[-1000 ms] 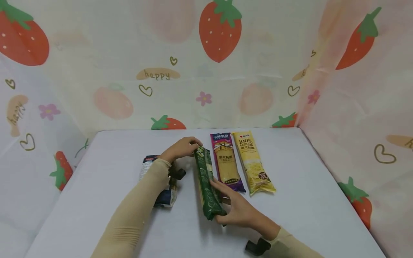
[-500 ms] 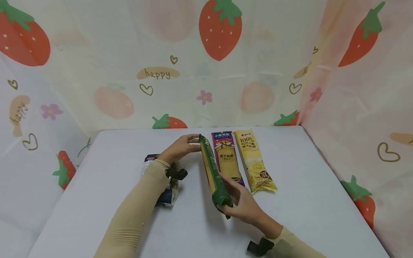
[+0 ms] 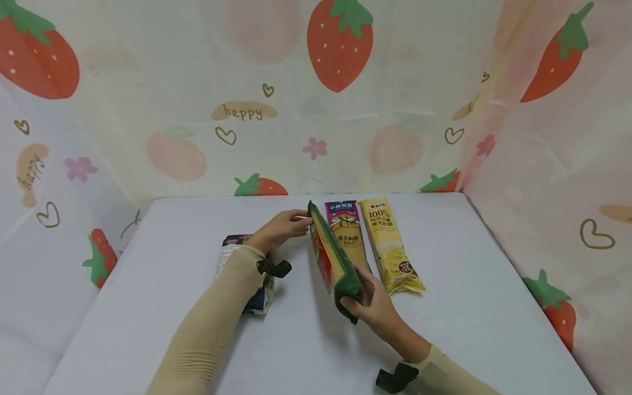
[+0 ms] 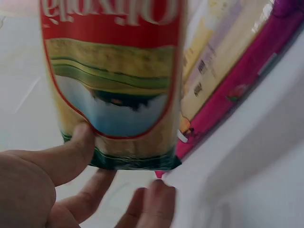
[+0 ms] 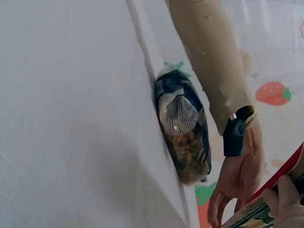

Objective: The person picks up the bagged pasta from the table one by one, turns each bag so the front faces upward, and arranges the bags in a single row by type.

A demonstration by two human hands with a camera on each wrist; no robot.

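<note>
Spreading beneath everything, the surface (image 3: pixel 170 247) is carrying three packets that are lying just as they were a second ago: a yellow packet (image 3: pixel 390 244) and a purple packet (image 3: pixel 347 227) side by side, and a dark blue packet (image 3: pixel 261 299) partly hiding beneath the left sleeve (image 3: pixel 207 318). Between the purple and dark blue ones, a green packet (image 3: pixel 329 255) is hanging tilted above the surface, and it is the one that is changing. Compared with a second ago, its near end is swinging to the right, its red printed face is coming into view, and it is covering more of the purple packet in the head view. For the work in hand, this is probably meaning a turn in progress, with both ends staying under control. The right hand (image 3: pixel 380 310) is grasping the near end; the left hand (image 3: pixel 278 230) is pinching the far end. There, the left thumb (image 4: pixel 78 152) is pressing the printed face, while the index finger (image 4: pixel 88 199) is passing behind.
</note>
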